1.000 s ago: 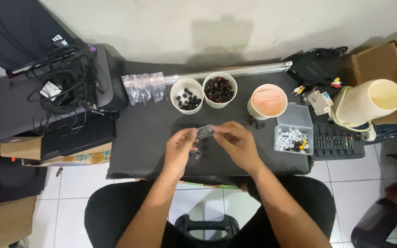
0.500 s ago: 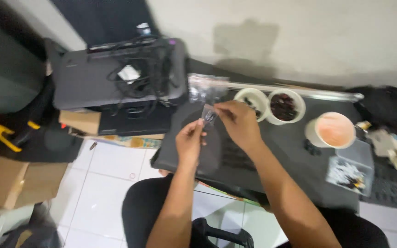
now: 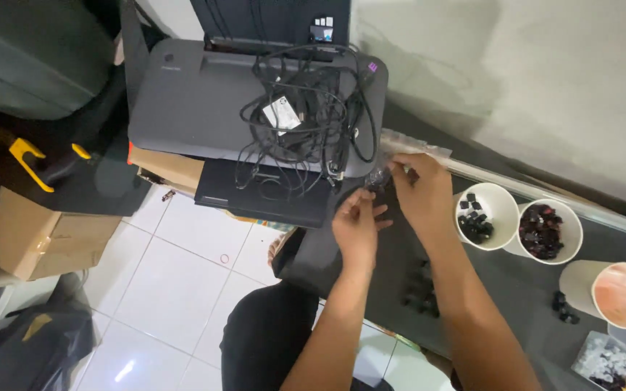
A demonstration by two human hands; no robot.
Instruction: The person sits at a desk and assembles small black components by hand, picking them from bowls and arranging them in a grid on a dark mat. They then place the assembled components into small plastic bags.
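Note:
My left hand (image 3: 357,225) and my right hand (image 3: 421,190) are raised together over the left end of a dark table (image 3: 505,289). Between their fingertips is a small clear plastic bag (image 3: 380,177) with dark bits in it; both hands pinch it. More clear bags (image 3: 411,147) lie just behind my right hand. Several small black parts (image 3: 420,289) lie loose on the table under my forearms.
Two white cups (image 3: 486,215) (image 3: 549,229) hold dark small parts; a third cup (image 3: 612,292) is pinkish inside. A clear box (image 3: 608,362) sits at the lower right. A grey printer (image 3: 240,108) with tangled black cables (image 3: 306,123) stands left of the table. Cardboard boxes (image 3: 23,232) lie on the tiled floor.
The view has swung left, away from the cups and toward the printer. My hands have moved from the table's middle to its left end, still together on the small bag.

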